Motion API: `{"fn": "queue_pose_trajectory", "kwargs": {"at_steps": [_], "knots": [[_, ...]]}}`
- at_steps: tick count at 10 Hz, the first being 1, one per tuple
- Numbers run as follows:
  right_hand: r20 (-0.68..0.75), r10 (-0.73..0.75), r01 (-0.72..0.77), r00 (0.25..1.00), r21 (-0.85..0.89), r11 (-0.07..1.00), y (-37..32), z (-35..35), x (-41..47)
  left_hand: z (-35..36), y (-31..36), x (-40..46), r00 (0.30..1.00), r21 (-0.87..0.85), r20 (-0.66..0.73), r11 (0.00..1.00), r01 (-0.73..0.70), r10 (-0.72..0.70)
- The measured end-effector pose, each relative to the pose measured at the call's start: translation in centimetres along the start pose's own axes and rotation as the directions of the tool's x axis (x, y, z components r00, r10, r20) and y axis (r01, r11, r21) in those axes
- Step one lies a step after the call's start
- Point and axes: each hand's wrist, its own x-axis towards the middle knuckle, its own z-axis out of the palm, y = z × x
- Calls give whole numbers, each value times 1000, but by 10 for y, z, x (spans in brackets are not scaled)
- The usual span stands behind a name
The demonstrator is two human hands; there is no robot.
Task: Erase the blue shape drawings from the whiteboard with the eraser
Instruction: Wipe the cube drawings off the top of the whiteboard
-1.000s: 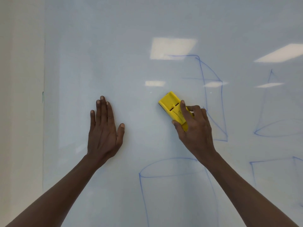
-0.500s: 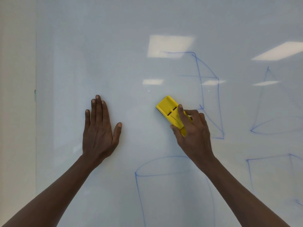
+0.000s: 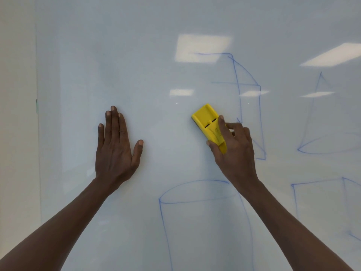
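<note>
The whiteboard [image 3: 136, 55] fills the view. My right hand [image 3: 234, 151] grips a yellow eraser [image 3: 207, 119] and presses it flat against the board, just left of a partly wiped blue box drawing [image 3: 259, 106]. Below it is a blue cylinder drawing [image 3: 162, 212]. A blue cone drawing [image 3: 312, 114] and another blue box drawing [image 3: 293, 198] are at the right. My left hand [image 3: 115, 147] lies flat on the board with fingers spread, well left of the eraser and holding nothing.
The whiteboard's left edge [image 3: 37, 114] meets a beige wall [image 3: 17, 133]. Ceiling lights reflect as bright patches [image 3: 203, 47] on the upper board. The board's left half carries no drawings.
The eraser and my right hand have shifted slightly down, then back up, staying beside the box drawing's left part. My left hand stays flat on the board.
</note>
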Motion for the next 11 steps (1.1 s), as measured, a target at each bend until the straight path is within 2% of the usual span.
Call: {"fn": "queue_pose_trajectory", "kwargs": {"at_steps": [3,6,8,9,11], "knots": [[-33,83,-82,996,35,996,5,0,-19,0,2,-1,1000,-1,-6,1000,11,-11],[86,-74,74,994,5,997,0,-2,-72,-1,3,-4,1000,-5,-2,1000,13,-13],[27,3,-3,1000,16,1000,17,-7,-56,0,3,-5,1000,-1,-5,1000,11,-11],[21,-24,23,999,19,1000,2,-1,-41,0,3,-5,1000,-4,-4,1000,9,-9],[120,-142,140,983,24,990,-22,3,-67,-1,3,-6,1000,-15,-14,1000,2,-2]]}}
